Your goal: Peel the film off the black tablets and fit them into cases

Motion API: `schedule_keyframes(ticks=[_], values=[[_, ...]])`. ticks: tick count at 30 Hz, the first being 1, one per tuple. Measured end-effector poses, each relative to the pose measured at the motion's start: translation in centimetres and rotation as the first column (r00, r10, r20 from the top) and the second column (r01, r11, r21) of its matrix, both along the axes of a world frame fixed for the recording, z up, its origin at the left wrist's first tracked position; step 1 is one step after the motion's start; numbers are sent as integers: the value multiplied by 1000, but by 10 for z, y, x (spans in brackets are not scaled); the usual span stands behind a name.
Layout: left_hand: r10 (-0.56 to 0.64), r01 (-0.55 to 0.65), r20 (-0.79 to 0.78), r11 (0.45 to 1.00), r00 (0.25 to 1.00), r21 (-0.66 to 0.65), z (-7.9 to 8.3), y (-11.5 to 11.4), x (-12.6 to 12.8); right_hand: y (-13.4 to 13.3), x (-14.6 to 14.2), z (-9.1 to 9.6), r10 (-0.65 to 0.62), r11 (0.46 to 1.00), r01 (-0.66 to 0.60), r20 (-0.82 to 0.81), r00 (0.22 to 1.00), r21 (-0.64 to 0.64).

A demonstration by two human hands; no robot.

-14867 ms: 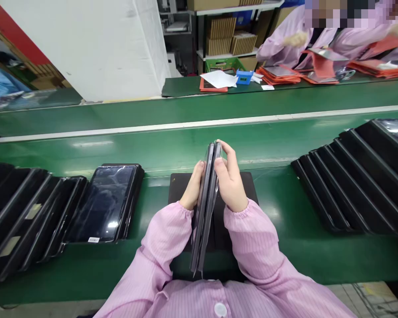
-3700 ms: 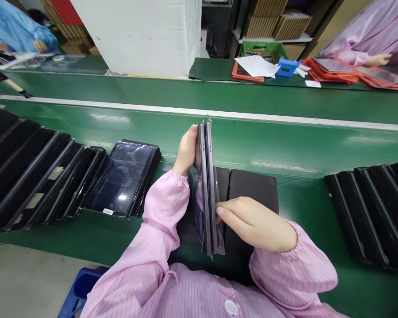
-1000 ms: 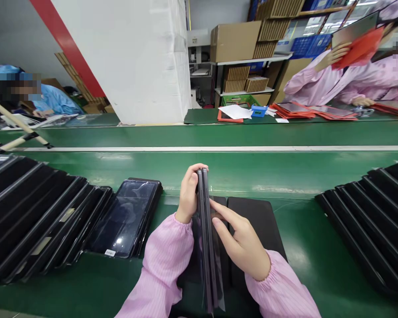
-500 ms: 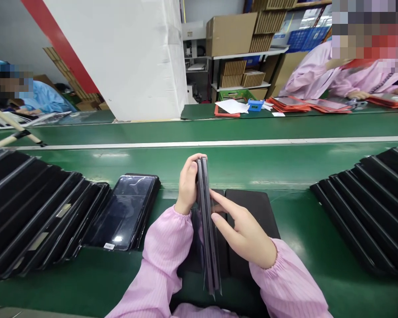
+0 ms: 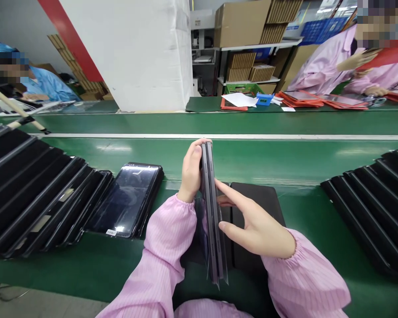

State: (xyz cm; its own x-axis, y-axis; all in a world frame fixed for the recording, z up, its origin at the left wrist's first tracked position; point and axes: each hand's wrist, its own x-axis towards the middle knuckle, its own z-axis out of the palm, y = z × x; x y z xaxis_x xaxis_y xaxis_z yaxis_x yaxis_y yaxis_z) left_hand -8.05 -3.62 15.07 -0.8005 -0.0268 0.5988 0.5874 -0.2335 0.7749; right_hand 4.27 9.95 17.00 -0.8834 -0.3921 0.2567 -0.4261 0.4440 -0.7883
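Two thin grey tablets [image 5: 212, 212] in clear film stand on edge, pressed face to face, their long sides toward me. Around their far end wraps my left hand [image 5: 190, 173], closed on both. On their right side, my right hand [image 5: 257, 225] is open, with its index fingertip at the film and the thumb apart from the fingers. Beneath and behind them lie two flat black folio covers [image 5: 260, 205], side by side on the green bench; the left one is mostly hidden by the tablets and my hands.
Left of my hands, a tablet in film [image 5: 128, 201] lies face up on a dark stack, beside a slanting row of black cased tablets [image 5: 36, 194]. Another black row [image 5: 374, 207] leans at the right. Across the green bench [image 5: 146, 148], co-workers sit near red-cased tablets [image 5: 301, 98].
My right hand has shifted slightly right, its thumb now farther off the tablets. My left hand still grips the pair. The whole view has tilted and moved a little.
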Motion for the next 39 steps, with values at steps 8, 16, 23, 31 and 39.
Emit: schedule_keyframes(ticks=[8,16,23,31,39], values=[[-16,16,-9,1000,1000,11,-3,1,-5,2,-3,-2,13,1000,-13,-4,1000,-18],[-7,7,5,1000,1000,-5,-4,3,-4,2,-4,-2,-12,1000,12,6,1000,-24],[22,-22,8,999,1000,-24,-2,4,-1,-6,-1,-4,-128,992,126,-84,988,-25],[15,-15,-11,999,1000,-31,-1,4,2,-7,1,0,-123,992,125,-142,982,2],[15,-17,-29,999,999,-39,0,4,2,-8,3,-1,-103,994,107,-174,979,11]])
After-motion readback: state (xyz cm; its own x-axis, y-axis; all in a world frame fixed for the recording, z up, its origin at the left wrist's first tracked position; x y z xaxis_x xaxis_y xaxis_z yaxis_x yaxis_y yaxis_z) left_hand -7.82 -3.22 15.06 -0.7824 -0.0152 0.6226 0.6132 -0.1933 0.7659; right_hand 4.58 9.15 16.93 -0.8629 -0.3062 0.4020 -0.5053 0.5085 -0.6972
